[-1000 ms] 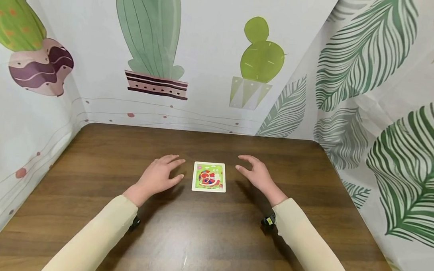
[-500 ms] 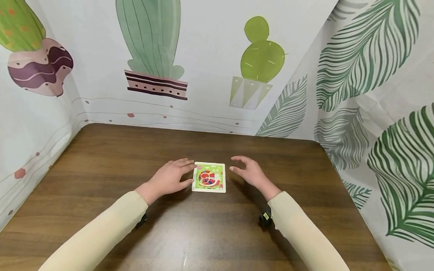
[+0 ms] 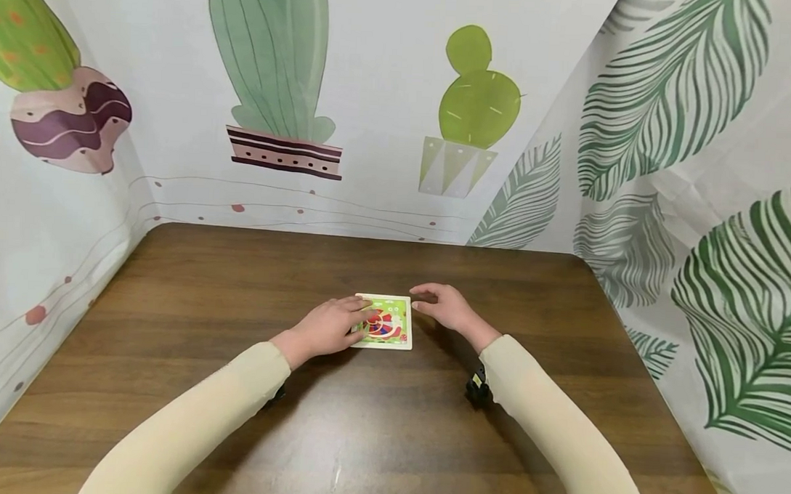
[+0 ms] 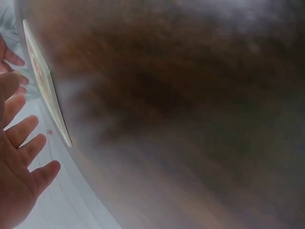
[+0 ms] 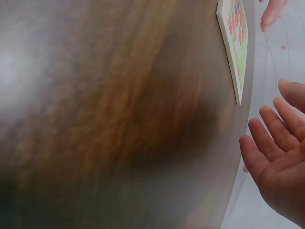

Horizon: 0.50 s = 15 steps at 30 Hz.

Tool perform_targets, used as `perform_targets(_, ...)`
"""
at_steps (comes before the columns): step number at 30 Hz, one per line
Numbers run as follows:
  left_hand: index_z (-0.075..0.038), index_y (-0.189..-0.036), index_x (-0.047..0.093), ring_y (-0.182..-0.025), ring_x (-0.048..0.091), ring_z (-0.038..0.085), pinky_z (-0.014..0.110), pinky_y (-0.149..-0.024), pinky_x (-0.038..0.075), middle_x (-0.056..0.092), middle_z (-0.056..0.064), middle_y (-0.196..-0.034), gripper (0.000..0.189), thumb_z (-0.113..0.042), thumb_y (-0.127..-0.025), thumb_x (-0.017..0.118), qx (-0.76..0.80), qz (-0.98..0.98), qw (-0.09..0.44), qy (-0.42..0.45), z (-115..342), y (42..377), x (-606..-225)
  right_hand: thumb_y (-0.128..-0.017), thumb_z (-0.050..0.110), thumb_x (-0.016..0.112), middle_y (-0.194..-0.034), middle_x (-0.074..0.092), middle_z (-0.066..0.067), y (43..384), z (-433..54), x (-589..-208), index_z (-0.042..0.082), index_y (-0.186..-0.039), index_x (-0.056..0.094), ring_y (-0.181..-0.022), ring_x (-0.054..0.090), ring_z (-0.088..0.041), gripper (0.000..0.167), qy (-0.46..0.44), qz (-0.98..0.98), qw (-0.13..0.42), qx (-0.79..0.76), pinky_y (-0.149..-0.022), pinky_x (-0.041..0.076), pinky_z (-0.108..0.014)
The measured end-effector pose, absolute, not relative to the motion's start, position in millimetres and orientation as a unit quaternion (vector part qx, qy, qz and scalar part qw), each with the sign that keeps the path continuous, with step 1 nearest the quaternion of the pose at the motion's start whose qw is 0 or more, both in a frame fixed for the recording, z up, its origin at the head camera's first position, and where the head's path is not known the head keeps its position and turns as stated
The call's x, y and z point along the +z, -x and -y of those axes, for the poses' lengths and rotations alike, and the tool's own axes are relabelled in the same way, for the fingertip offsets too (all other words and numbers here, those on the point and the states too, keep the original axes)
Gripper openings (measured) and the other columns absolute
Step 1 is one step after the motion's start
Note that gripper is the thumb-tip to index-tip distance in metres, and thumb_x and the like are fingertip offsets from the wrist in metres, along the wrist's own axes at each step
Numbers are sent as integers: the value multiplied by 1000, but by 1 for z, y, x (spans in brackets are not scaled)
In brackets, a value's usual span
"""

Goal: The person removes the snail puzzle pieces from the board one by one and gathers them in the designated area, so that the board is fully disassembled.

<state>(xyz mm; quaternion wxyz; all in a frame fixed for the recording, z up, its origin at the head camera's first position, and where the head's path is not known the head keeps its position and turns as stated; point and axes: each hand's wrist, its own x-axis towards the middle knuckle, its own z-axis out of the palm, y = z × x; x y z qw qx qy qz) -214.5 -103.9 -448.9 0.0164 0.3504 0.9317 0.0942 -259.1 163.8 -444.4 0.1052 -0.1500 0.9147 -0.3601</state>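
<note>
A square picture puzzle board (image 3: 393,327) with a pale rim, a green ground and a red and blue snail lies flat on the brown table. My left hand (image 3: 327,327) reaches over its left side, fingers spread and covering part of the picture. In the left wrist view the fingers of that hand (image 4: 24,148) hang above the board (image 4: 46,86), apart from it. Near the board's right edge is my right hand (image 3: 447,307), thumb and fingers loosely bent with a gap between them. The right wrist view has this hand (image 5: 281,148) raised clear of the board (image 5: 234,47).
The wooden table (image 3: 376,421) has rounded far corners. Behind it and at both sides hangs a white cloth (image 3: 388,94) printed with cacti and leaves. A small black device (image 3: 478,388) is strapped under the right wrist, below a cream sleeve (image 3: 540,405).
My left hand has moved right, from beside the board to over its left part. My right hand has come left toward the board's right edge. The board has stayed in place.
</note>
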Motion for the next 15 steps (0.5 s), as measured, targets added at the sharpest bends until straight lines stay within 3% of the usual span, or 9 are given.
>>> perform_targets(15,-12,-143,61,-144,51,35,53,-115,46,57,14,-151,46,-29,-100,62,85,-923,39,-373,87,217,-454,-100,13,63,-129,70,-21,269,-149,-448,1,-126,70,-121,65,-34,30,150,-909,128,-366,-106,52,-49)
